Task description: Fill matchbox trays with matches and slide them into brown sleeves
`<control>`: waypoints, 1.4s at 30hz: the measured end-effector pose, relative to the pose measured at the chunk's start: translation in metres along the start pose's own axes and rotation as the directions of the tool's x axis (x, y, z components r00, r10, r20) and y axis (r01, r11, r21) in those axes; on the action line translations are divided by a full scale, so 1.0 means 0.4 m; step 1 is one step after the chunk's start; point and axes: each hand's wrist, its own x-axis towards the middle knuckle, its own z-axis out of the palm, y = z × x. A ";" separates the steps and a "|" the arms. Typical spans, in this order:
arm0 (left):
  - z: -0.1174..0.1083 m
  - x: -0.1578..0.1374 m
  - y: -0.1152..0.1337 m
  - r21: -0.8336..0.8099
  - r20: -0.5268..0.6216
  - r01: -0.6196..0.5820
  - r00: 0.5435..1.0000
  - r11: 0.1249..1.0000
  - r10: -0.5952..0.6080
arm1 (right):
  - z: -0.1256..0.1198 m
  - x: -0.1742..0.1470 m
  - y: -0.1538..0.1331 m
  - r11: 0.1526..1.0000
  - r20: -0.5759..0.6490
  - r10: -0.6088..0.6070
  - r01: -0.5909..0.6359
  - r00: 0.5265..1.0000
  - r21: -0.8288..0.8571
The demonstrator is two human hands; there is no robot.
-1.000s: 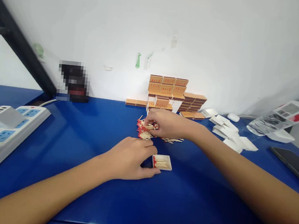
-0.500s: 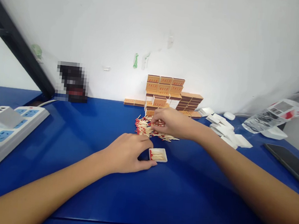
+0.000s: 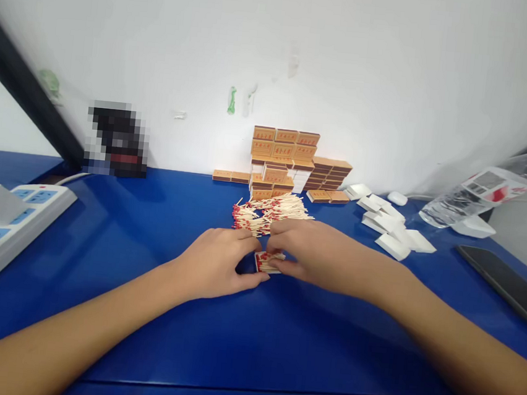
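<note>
A small white matchbox tray [image 3: 256,261] lies on the blue table, partly filled with red-headed matches. My left hand [image 3: 217,262] holds the tray at its left end, thumb on the near side and fingers on the far side. Over the tray's right part is my right hand [image 3: 316,252], its fingertips pinched on matches that lie in or just above it. How many matches it holds is hidden by the fingers. Just beyond both hands spreads a loose pile of matches [image 3: 290,206].
Stacked orange matchboxes [image 3: 284,150] stand against the wall behind the pile. To the right are white empty trays [image 3: 385,221], a plastic bottle [image 3: 469,195] and a black phone [image 3: 506,286]. A power strip [image 3: 23,224] with plugs sits at the left.
My right hand has come from the match pile toward me, down to the tray, with matches in its fingers. My left hand stays at the tray. The view has shifted slightly.
</note>
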 end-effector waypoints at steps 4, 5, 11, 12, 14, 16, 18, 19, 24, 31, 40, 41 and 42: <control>-0.002 0.001 0.001 -0.008 0.008 0.010 1.000 1.000 -0.010 | 0.018 -0.016 0.008 0.999 0.007 0.017 -0.017 1.000 0.031; -0.003 0.002 0.001 -0.004 0.012 0.014 1.000 1.000 -0.014 | 0.019 -0.024 0.017 0.999 -0.022 0.023 -0.022 1.000 0.049; -0.008 0.005 0.005 -0.003 0.048 0.043 0.998 0.999 -0.042 | 0.037 -0.056 0.053 0.985 -0.105 0.034 -0.015 0.994 0.173; -0.008 0.006 0.005 -0.007 0.048 0.044 0.998 0.999 -0.043 | 0.041 -0.057 0.053 0.981 -0.109 0.039 -0.018 0.993 0.191; -0.008 0.006 0.005 -0.011 0.046 0.041 0.998 0.999 -0.040 | 0.049 -0.057 0.049 0.976 -0.111 0.057 -0.031 0.992 0.215; -0.009 0.006 0.005 -0.006 0.045 0.034 0.998 0.999 -0.034 | 0.054 -0.055 0.043 0.973 -0.106 0.066 -0.041 0.992 0.227; -0.011 0.006 0.005 0.000 0.045 0.025 0.999 1.000 -0.025 | 0.059 -0.054 0.040 0.969 -0.093 0.075 -0.050 0.993 0.240; -0.012 0.005 0.005 0.002 0.046 0.021 0.999 1.000 -0.021 | 0.061 -0.053 0.040 0.967 -0.088 0.081 -0.057 0.993 0.249; -0.012 0.005 0.007 0.001 0.051 0.008 0.999 1.000 -0.008 | 0.068 -0.058 0.048 0.955 -0.074 0.102 -0.076 0.992 0.287; -0.011 0.009 0.008 -0.004 0.050 0.030 0.998 1.000 -0.030 | 0.061 -0.068 0.057 0.967 -0.092 0.112 -0.087 0.989 0.240; -0.009 0.008 0.005 0.002 0.040 0.011 0.999 1.000 -0.011 | 0.078 -0.063 0.041 0.957 -0.076 0.140 -0.115 0.987 0.264; -0.009 0.008 0.005 0.001 0.041 0.012 0.999 1.000 -0.012 | 0.078 -0.062 0.038 0.957 -0.096 0.136 -0.106 0.986 0.269; -0.010 0.008 0.006 -0.002 0.044 0.012 0.999 1.000 -0.012 | 0.079 -0.061 0.034 0.956 -0.124 0.129 -0.090 0.984 0.277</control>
